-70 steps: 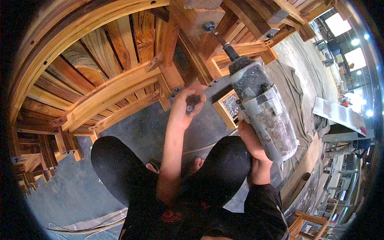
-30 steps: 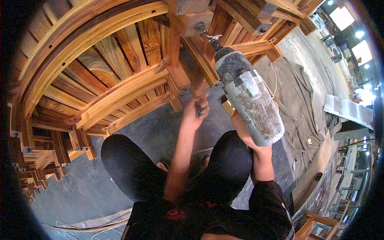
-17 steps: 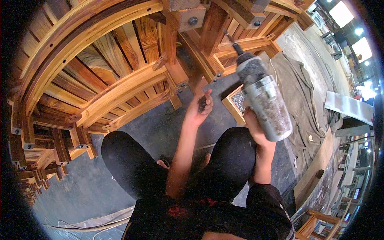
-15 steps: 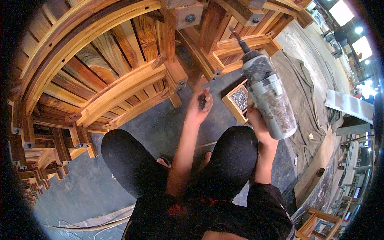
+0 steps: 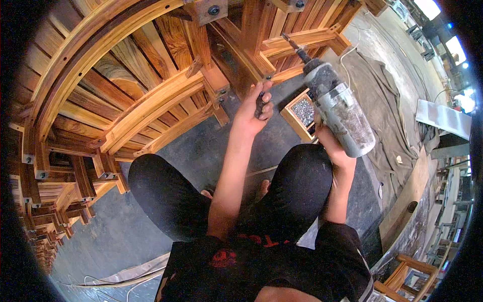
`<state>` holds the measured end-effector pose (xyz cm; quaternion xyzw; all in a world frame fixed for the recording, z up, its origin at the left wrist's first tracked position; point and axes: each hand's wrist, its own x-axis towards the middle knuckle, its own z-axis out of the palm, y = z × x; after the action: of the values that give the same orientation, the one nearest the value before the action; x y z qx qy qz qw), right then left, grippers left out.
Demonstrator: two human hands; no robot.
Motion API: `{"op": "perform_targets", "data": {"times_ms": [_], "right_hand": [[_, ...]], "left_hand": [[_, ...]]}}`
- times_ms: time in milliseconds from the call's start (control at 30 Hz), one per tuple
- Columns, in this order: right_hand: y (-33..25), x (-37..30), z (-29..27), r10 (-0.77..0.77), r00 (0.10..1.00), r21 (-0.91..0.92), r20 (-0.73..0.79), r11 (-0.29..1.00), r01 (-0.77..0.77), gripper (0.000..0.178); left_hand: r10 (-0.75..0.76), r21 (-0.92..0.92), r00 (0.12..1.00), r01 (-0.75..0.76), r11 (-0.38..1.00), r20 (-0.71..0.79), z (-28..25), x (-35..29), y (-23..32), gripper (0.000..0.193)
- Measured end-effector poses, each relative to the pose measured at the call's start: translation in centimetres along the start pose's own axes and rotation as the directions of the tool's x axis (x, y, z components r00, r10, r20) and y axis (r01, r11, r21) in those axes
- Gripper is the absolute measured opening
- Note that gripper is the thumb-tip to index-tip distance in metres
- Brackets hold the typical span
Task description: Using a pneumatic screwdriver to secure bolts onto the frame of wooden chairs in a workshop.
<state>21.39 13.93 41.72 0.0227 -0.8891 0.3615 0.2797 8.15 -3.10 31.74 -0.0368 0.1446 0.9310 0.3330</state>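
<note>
My right hand (image 5: pixel 330 144) is wrapped round the grip of a worn, grey-and-black power driver (image 5: pixel 342 113). Its long bit (image 5: pixel 294 44) points up and away to the left, apart from the wood. My left hand (image 5: pixel 253 111) is closed, palm turned up, round small dark pieces (image 5: pixel 260 104) too small to name. The thumb and fingertips of that hand are close by the lower end of a wooden leg (image 5: pixel 265 68) with a dark bolt head in it; whether they touch cannot be made out. Curved, slatted wooden furniture (image 5: pixel 146 113) stands before me.
A wooden box (image 5: pixel 294 122) of small silvery hardware sits on the grey floor beneath the driver. Brown cloth (image 5: pixel 382 105) lies to the right, with a wooden plank (image 5: pixel 402 216) nearer me. More wooden frames (image 5: pixel 55 211) line the left; cables (image 5: pixel 121 283) run at lower left.
My left hand has risen toward the wooden leg, its fingers still curled round the dark pieces. My right hand keeps hold of the driver, which has shifted only slightly. The view has moved a little.
</note>
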Motion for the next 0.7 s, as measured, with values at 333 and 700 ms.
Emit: {"op": "perform_targets", "data": {"times_ms": [333,700], "right_hand": [[1.3,-0.4,-0.3,-0.048,0.986,0.164,0.160,0.986,0.021,0.019],[0.6,0.4,-0.9,0.060,0.985,0.286,0.161,0.952,-0.105,0.020]], "left_hand": [[0.013,0.160,0.996,-0.028,0.987,0.090,8.5,-1.0,3.2,0.024],[-0.087,0.332,0.991,0.050,0.942,0.097,9.5,-1.2,3.6,0.030]]}}
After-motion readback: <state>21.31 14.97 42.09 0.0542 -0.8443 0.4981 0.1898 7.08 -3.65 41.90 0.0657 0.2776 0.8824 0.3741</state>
